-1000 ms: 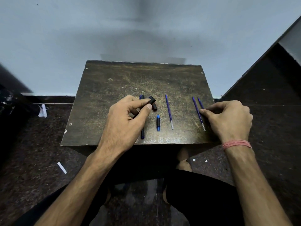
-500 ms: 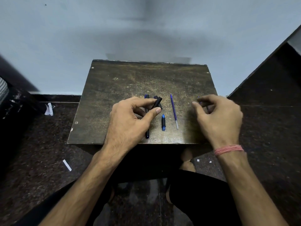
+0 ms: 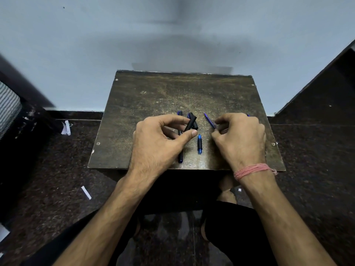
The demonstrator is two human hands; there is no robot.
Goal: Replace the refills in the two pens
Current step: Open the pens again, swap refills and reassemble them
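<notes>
Single head-worn view, close above, steeply down onto the table (image 3: 146, 104).

Blue refill's (image 3: 209, 120) lower end behind right hand (image 3: 241, 140).

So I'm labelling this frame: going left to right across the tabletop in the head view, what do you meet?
Left hand → black pen barrel it pinches → small blue pen piece → blue refill → right hand.

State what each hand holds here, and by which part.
Left hand pinches the black pen barrel at its lower end; right hand pinches the thin blue refill near its lower end.
</notes>
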